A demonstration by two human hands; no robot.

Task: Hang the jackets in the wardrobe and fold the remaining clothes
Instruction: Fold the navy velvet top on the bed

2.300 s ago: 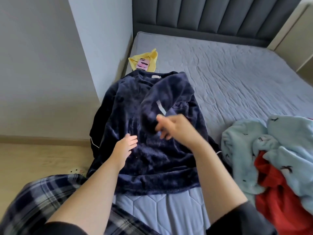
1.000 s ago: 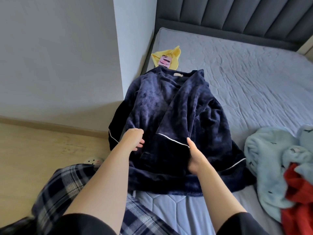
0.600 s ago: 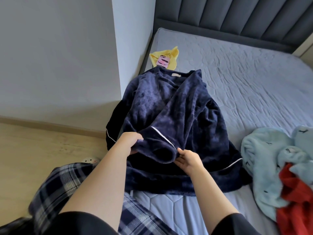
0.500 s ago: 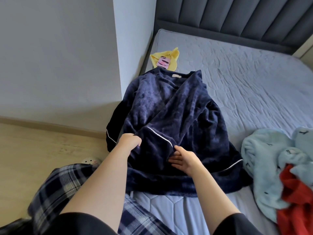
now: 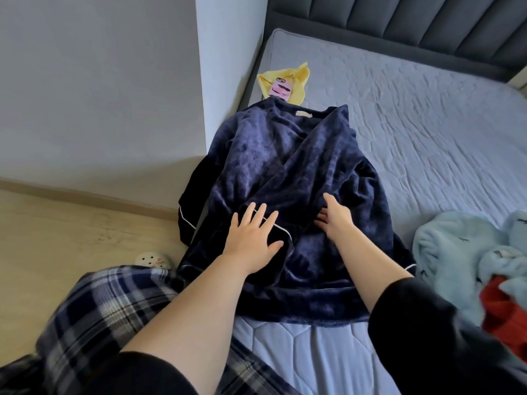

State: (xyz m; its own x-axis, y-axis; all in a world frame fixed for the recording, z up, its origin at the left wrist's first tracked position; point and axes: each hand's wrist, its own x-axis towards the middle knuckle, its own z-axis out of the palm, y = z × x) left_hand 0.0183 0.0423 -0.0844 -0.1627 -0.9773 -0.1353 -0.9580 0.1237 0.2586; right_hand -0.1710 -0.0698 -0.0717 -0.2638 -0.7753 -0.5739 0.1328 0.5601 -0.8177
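Yellow cloth (image 5: 288, 86), near the mattress's (image 5: 427, 124) head-left corner: near end covered by the collar of the navy fleece top (image 5: 285, 172); print not resolved. Collar label (image 5: 303, 113): too small to be read. One sleeve (image 5: 191, 201) of the top is draped over the mattress's left edge, detail lost in shadow. White-piped cuff (image 5: 281, 228): partly covered by the left hand (image 5: 251, 238). Fabric under the right hand (image 5: 336, 220): not seen. Light blue fleece garment (image 5: 456, 260) and red garment (image 5: 502, 315): both cropped by the right picture edge, red one largely buried under the blue. White clog (image 5: 152, 259) on the floor: partly hidden by the plaid trouser leg (image 5: 108, 309). Black shirt sleeve (image 5: 427, 337): blurred, cropped at the bottom. Headboard (image 5: 399, 21): cropped at the top.
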